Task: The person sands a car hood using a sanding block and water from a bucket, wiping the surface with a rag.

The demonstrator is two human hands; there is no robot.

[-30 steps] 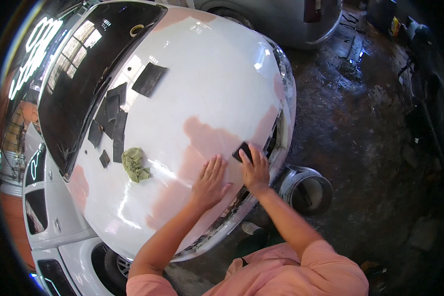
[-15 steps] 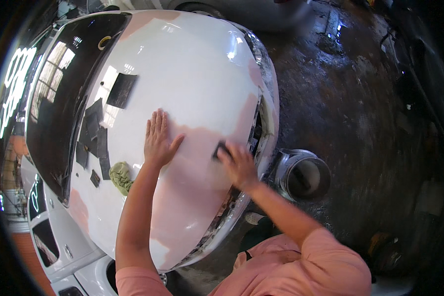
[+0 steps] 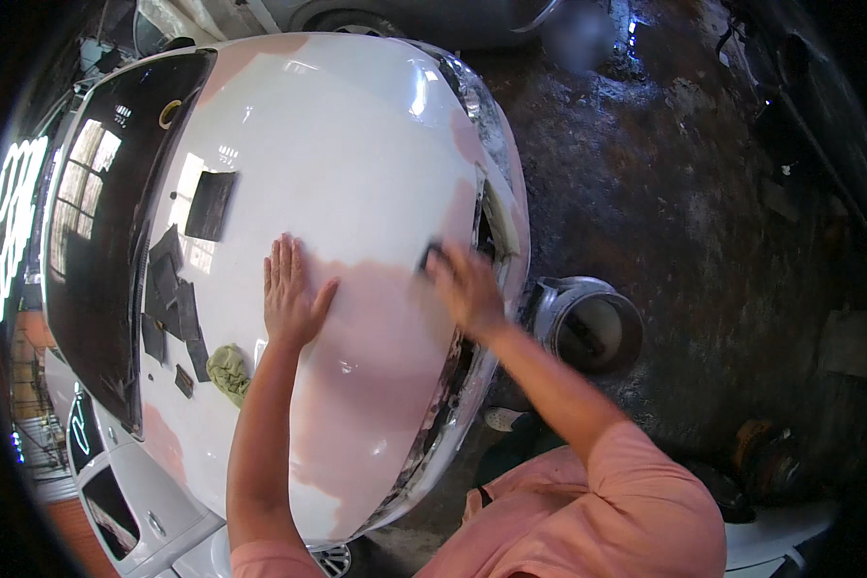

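Observation:
Before me is the white hood (image 3: pixel 337 144) of a car, with pinkish patches spreading over its near and front parts. My left hand (image 3: pixel 294 299) lies flat on the hood with fingers stretched, at the border of a pink patch (image 3: pixel 366 356). Near the hood's front edge my right hand (image 3: pixel 467 289), smeared by motion, presses a small dark sanding block (image 3: pixel 432 255) onto the surface. Left of my left hand lie a crumpled green cloth (image 3: pixel 228 372), several dark sheets of sandpaper (image 3: pixel 211 205) and a small dark block (image 3: pixel 184 381).
A metal bucket (image 3: pixel 546 313) with water stands on the wet, dark floor (image 3: pixel 703 241) beside the car's front. A yellow tape roll (image 3: pixel 170 114) rests on the windshield (image 3: pixel 106 193). Other vehicles stand beyond the hood and at lower left.
My right hand has slid the sanding block a little farther from me along the hood's front. My left hand stays flat in place. The view has shifted slightly.

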